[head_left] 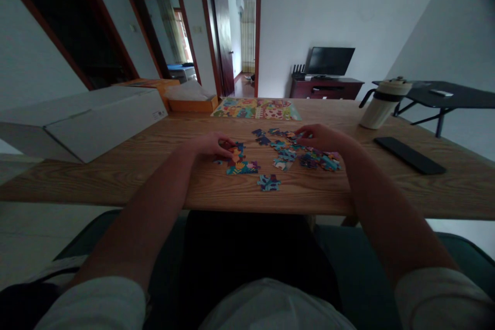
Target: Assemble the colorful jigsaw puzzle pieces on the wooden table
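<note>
My left hand point(212, 145) rests at the left side of a partly joined jigsaw section point(243, 167), its thumb and forefinger apart and touching the orange and blue pieces. My right hand point(319, 137) reaches over the far side of a pile of loose jigsaw pieces point(286, 155), fingers spread and fingertips among the pieces. Between the section and the table edge lies a separate small clump of teal and purple jigsaw pieces point(268, 182). A small loose piece point(218, 162) lies below my left hand. What is under my right fingertips is too small to make out.
A colourful picture sheet point(255, 109) lies flat at the back of the wooden table point(154, 185). At the left are a large white box point(104, 118) and an orange open box point(192, 105). A cream jug point(381, 105) and a black oblong object point(410, 154) are at the right.
</note>
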The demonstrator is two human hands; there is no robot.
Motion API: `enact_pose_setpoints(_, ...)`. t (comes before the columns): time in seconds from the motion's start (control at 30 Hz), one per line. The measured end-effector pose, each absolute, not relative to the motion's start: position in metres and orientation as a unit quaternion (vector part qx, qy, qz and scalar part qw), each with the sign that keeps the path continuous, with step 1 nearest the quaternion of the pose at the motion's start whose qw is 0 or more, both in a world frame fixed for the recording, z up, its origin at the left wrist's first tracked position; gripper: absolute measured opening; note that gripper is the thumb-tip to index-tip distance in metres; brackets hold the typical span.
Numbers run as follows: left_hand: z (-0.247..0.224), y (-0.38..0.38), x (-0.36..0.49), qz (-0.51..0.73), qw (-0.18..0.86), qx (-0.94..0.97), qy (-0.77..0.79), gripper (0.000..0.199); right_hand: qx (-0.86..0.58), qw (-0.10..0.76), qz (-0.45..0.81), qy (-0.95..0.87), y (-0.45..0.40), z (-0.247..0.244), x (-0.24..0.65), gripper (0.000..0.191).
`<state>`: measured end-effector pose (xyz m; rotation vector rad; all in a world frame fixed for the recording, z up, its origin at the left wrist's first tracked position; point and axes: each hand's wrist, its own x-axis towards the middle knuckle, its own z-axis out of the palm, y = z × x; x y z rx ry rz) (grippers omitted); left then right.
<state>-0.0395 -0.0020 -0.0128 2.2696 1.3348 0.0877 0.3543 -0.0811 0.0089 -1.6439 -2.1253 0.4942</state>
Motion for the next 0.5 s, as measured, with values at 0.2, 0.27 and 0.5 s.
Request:
enact_pose_setpoints(0.2,-0.013,0.001,-0.044,0.042,0.274,0.830,0.484,0.071,-0.536,0.167,0.192,-0.805,-0.083,0.003,0.342,0.048)
enact_pose_setpoints(0.27,-0.013,0.001,-0.045,0.040,0.279,0.829,0.483,0.071,-0.520,0.093,0.215,-0.822,-0.088,0.002,0.333,0.053)
enact_pose_setpoints(0.5,-0.009,-0.003,-0.044,0.040,0.259,0.829,0.494,0.070,-0.569,0.014,0.218,-0.792,-0.082,-0.009,0.339,0.048)
